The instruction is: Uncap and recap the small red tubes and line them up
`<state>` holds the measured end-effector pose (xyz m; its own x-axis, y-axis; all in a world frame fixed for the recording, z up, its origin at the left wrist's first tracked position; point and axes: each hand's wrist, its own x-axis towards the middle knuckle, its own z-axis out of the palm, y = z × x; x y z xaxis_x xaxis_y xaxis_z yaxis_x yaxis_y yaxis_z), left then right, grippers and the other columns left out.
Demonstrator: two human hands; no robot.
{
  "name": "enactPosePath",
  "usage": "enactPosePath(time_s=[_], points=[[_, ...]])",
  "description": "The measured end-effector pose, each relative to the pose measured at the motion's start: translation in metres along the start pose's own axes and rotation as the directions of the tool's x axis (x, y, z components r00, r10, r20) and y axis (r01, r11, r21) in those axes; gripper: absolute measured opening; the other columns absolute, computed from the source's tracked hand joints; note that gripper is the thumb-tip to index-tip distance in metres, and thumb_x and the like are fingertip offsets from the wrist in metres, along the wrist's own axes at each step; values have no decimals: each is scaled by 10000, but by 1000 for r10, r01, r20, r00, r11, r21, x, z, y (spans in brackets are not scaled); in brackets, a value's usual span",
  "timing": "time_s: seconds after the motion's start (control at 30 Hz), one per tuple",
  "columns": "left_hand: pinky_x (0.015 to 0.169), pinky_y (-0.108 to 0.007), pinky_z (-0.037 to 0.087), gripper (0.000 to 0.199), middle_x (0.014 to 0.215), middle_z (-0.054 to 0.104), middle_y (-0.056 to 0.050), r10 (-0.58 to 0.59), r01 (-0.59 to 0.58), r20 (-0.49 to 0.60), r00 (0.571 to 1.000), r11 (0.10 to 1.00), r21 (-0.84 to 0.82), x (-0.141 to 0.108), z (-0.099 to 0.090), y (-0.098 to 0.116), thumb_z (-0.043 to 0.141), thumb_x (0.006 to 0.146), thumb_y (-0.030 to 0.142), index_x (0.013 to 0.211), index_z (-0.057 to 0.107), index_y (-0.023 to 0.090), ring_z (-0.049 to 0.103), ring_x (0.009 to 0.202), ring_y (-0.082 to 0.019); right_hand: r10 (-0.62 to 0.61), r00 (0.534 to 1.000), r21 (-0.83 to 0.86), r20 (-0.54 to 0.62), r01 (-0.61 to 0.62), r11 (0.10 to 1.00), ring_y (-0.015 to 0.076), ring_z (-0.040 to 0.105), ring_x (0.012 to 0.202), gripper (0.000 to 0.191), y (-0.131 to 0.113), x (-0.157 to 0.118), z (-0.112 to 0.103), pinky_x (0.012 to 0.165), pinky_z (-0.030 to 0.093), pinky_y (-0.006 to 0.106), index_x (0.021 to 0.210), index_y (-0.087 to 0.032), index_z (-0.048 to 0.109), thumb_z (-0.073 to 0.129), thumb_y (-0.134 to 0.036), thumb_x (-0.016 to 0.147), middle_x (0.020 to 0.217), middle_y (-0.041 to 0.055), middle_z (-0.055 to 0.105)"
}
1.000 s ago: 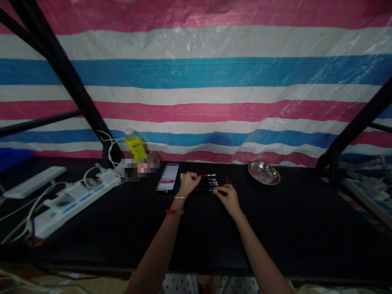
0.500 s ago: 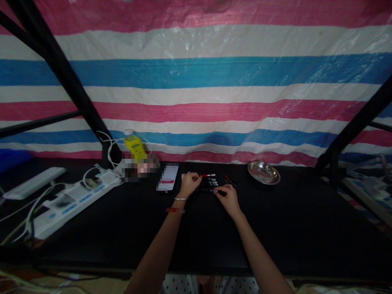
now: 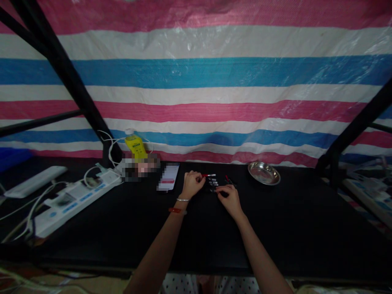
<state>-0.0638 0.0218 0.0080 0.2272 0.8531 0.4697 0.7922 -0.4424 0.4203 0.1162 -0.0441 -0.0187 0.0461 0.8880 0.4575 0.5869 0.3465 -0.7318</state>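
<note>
Several slim pen-like pieces with silvery ends point(image 3: 213, 183) lie side by side between my hands on the black table. The fingers of my left hand point(image 3: 192, 184) are curled closed at the left end of a red pen point(image 3: 208, 175), whose silvery tip points right. Thumb and forefinger of my right hand point(image 3: 229, 199) pinch at the silvery end of a dark pen point(image 3: 212, 190), the piece closest to me. Its dark body hardly stands out against the table. A small red and black piece point(image 3: 228, 179) lies just beyond my right hand.
A round shiny metal dish point(image 3: 263, 173) stands at the back right. Left of my hands lies a phone point(image 3: 169, 177), with a yellow bottle point(image 3: 136, 147) behind it. A white power strip point(image 3: 76, 204) with cables runs along the left. Black frame bars point(image 3: 70, 85) flank a striped sheet.
Both hands have shifted very slightly to the right. More of the silvery ends between them shows now. The dish, phone and bottle stay put.
</note>
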Motion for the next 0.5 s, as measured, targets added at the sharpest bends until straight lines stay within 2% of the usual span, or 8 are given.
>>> enactPosePath(time_s=[0.07,0.13,0.27,0.37,0.5], points=[[687,-290,296,204,559,495,26,-1,1,-7,1000,1000,9,0,-1,3,531,773,290,596,528,188,476,662,-147,-12,998,22,-54,13,1000,202,571,888,184,-1,1,-3,836,417,361,762,-258,695,536,-180,710,865,12,708],[697,-294,301,156,571,490,28,-4,4,-16,1000,1000,8,-1,-2,6,529,774,279,645,543,194,476,666,-148,13,986,5,-166,-13,1000,205,562,902,198,0,1,-8,834,411,350,805,-232,692,511,-202,730,884,37,695],[727,-306,314,93,650,521,13,9,-10,-32,999,1000,-13,-3,-4,17,524,783,271,739,565,199,486,721,-159,153,901,-131,-406,-223,966,236,527,887,251,9,1,-18,809,386,364,891,-176,683,497,-258,743,925,100,644],[769,-322,321,86,751,558,-12,63,-64,-18,998,998,-29,-5,-3,29,521,789,268,784,576,202,493,807,-177,226,872,-194,-435,-336,922,264,506,880,277,15,0,-20,781,365,374,916,-173,680,520,-297,728,917,123,614],[815,-339,328,97,881,576,-34,193,-191,38,980,981,-42,-10,0,45,522,794,256,842,588,205,490,898,-189,249,879,-243,-406,-366,898,259,509,817,223,19,-2,-17,726,359,353,837,-193,686,554,-313,705,836,110,601]])
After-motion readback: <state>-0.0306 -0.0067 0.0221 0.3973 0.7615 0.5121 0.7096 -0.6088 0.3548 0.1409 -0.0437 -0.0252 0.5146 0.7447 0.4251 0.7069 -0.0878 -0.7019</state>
